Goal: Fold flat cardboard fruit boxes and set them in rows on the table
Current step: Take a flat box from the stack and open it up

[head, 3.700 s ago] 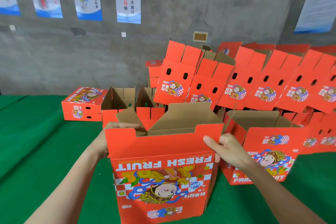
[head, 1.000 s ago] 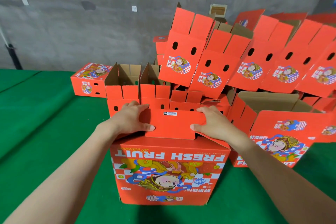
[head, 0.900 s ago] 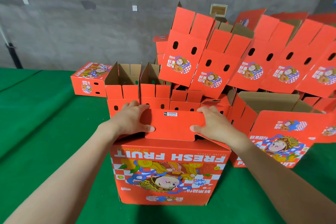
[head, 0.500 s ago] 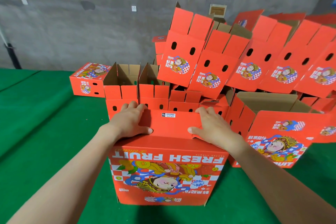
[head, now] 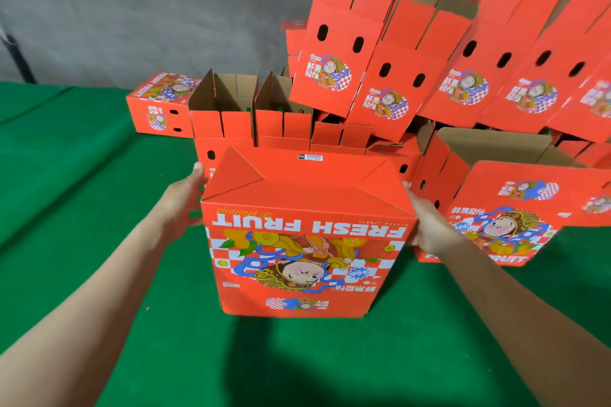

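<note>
Grey concrete wall (head: 139,10), green felt-covered table (head: 66,182), even light

Two hands in shot, left hand (head: 183,200) and right hand (head: 429,225). Closed boxes, that's two: the front box (head: 304,241) and the far box (head: 158,106) back left. Open boxes (head: 221,106) standing with flaps up, I count two clearly, side by side, with a third lower one next to them mostly hidden. Now the leaning boxes (head: 334,53) up top, cartoon faces out: one, two, three, four, five, the fifth cut by the right edge, and each full face shows two oval holes. More red cardboard behind them, too jumbled to count. One tipped box (head: 515,195) at right, open. One green table (head: 82,208).
</note>
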